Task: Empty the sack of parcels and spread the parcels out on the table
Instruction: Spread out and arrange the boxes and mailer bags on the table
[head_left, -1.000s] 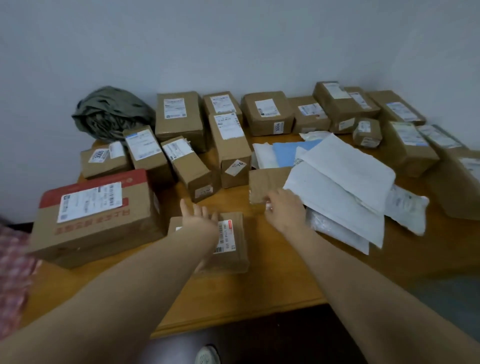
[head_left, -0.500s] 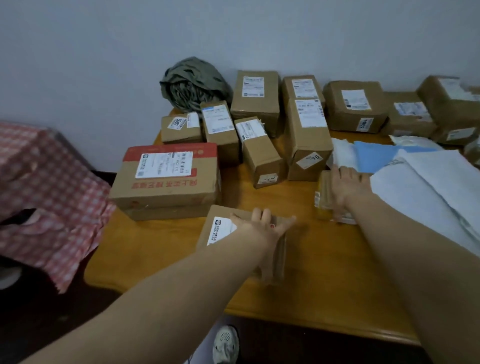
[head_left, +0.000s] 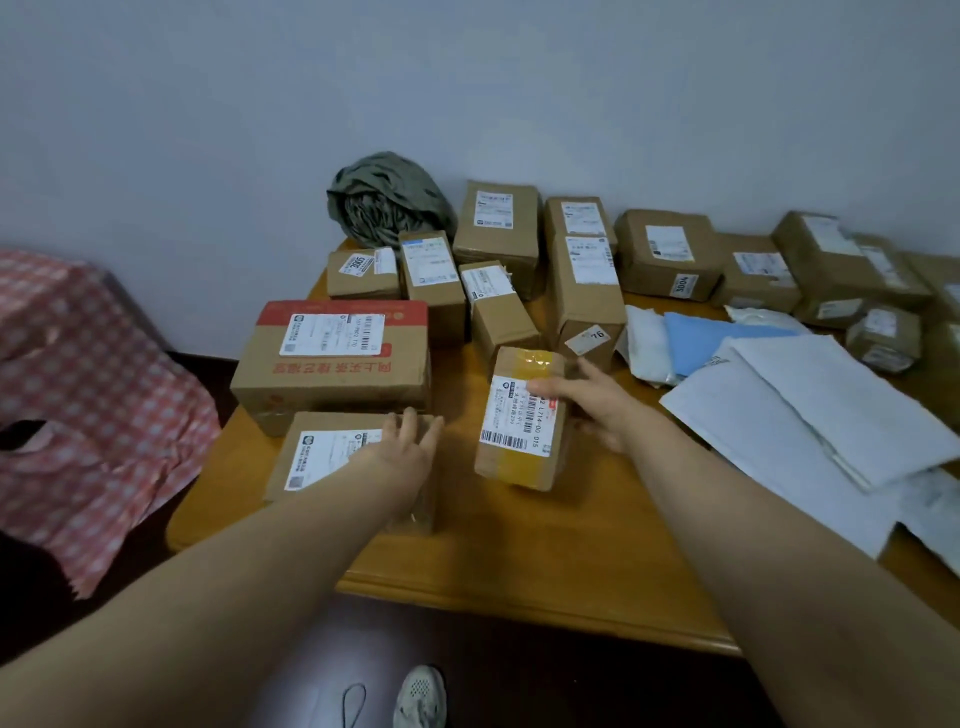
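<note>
Near the middle of the counter (head_left: 519, 551) the right hand (head_left: 589, 402) grips a small yellow-taped box (head_left: 522, 421) — thumb across the label, fingers curled round its far side. Stiff cardboard, probably light; its long sides give the best hold. The left hand (head_left: 410, 447) lies flat, fingers straight, on a flat box (head_left: 322, 452). I count roughly fifteen cardboard boxes, about six soft mailers — one blue mailer (head_left: 711, 338) — and one crumpled sack (head_left: 387, 200) by the far wall.

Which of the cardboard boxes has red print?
The largest brown cardboard box, far left: red top band and red lettering; the rest are plain brown cardboard.
</note>
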